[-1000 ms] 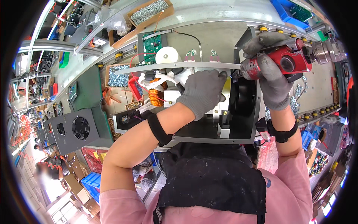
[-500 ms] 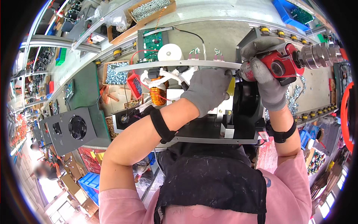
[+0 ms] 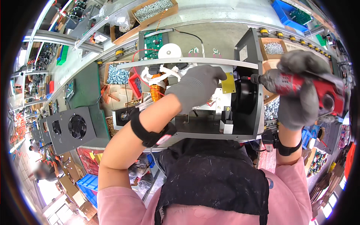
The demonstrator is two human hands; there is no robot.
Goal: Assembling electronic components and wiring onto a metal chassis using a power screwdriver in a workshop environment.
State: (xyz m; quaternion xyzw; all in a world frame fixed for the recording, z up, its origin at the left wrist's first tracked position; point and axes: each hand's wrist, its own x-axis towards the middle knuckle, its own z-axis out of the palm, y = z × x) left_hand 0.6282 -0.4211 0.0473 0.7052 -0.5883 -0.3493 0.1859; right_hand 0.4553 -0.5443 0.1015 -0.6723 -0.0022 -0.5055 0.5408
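Note:
My right hand (image 3: 300,101), in a grey glove, is wrapped round a red power screwdriver (image 3: 288,83). The tool lies level with its bit pointing left, over the right wall of an open metal chassis (image 3: 176,135). Inside the chassis, my gloved left hand (image 3: 198,86) is curled, fingertips at the edge of a yellow plate (image 3: 228,84); whatever they pinch is hidden. Right of the plate sits a black fan (image 3: 246,93). A copper-coloured coil (image 3: 156,92) and white sleeved wires (image 3: 165,71) lie left of my left hand.
Behind the chassis are a green circuit board (image 3: 153,43) and a white disc (image 3: 169,51). Screws fill a carton (image 3: 272,48) at the right and a box (image 3: 117,74) at the left. A grey panel with a fan (image 3: 71,129) leans at far left.
My right hand and the screwdriver have moved right and nearer me, away from the chassis's far rail. My left hand has shifted left, uncovering more of the yellow plate.

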